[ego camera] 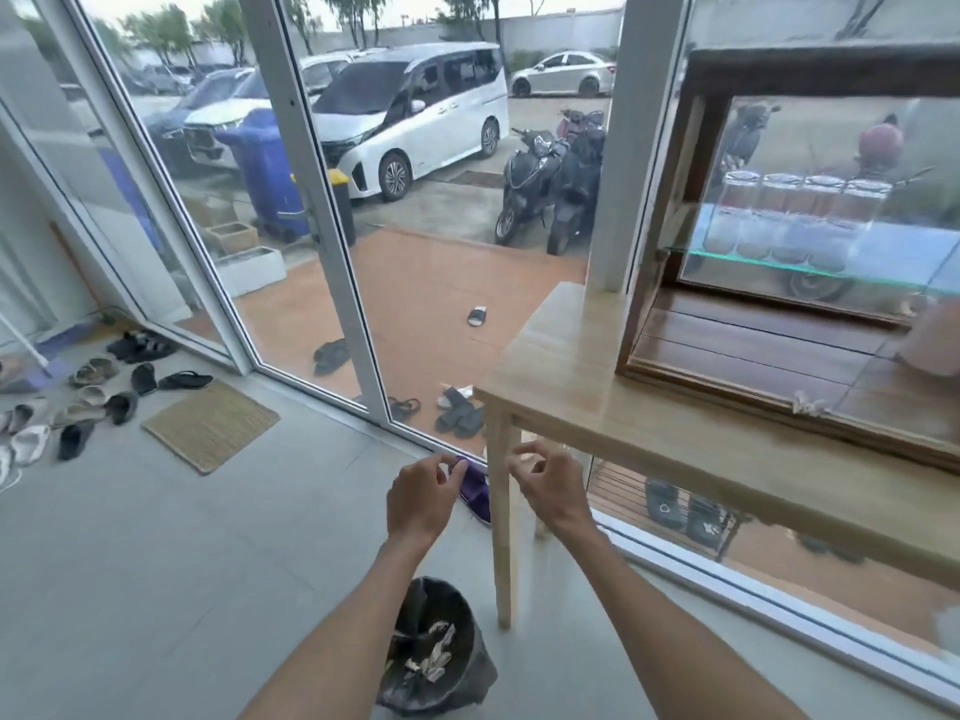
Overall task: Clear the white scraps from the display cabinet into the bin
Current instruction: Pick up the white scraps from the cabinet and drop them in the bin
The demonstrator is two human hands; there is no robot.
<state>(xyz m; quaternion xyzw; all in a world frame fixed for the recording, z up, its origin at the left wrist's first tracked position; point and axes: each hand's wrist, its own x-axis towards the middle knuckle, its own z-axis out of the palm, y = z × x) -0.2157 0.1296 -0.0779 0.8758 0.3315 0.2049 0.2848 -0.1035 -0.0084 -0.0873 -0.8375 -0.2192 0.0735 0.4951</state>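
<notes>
A black-lined bin (pixel 470 678) stands on the floor below my arms, with several white scraps (pixel 435 649) lying inside it. My left hand (pixel 420 498) and my right hand (pixel 551 485) hover side by side above the bin, fingers loosely curled, with nothing visible in either. The wooden display cabinet (pixel 696 200) with glass sides sits on a light wooden table (pixel 675 444) to the right. One white scrap (pixel 808 405) lies at the cabinet's front edge. A row of glass jars (pixel 795 215) stands on its glass shelf.
The table leg (pixel 503 522) stands just right of the bin. Glass doors and windows (pixel 311 200) run along the far side. A woven mat (pixel 210 426) and several sandals (pixel 78 402) lie on the floor at left. Purple shoes (pixel 475 491) lie beyond my hands.
</notes>
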